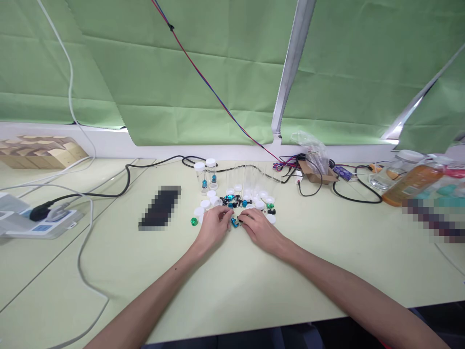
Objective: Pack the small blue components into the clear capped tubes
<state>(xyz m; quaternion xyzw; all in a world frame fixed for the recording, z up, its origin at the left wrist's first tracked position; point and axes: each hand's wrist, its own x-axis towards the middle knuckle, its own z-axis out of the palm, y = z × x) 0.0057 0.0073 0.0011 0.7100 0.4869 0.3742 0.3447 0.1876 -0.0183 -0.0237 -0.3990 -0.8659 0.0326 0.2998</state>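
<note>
small blue part (pixel 234 222) is on or just above the bench (pixel 232 286), btwn the two hands, near side of the pile; can't tell if it's touching the surface. left hand (pixel 218 222): fingers curled, thumb & fingertips drawn close, right by the blue part; can't tell if it has hold of it. right hand (pixel 258 227): fingers bent, tips nearly together on the other side, maybe w/ a dark bit at them, too small to be sure.

handling, my guess: blue part looks shiny, metal or hard plastic, so prob. light, stiff, a bit slippery, apt to skid or roll if nipped on an edge. best hold = thumb + index pads across its widest sides, light pinch. not fragile, i'd think, but easy to lose among the white caps (pixel 205 203) & other small blue/black bits (pixel 238 199) just behind. green piece (pixel 193 221) sits apart, left of the left hand. clear capped tubes (pixel 199 178) stand farther back, look light & easily tipped, so grip low on the wall.
</note>
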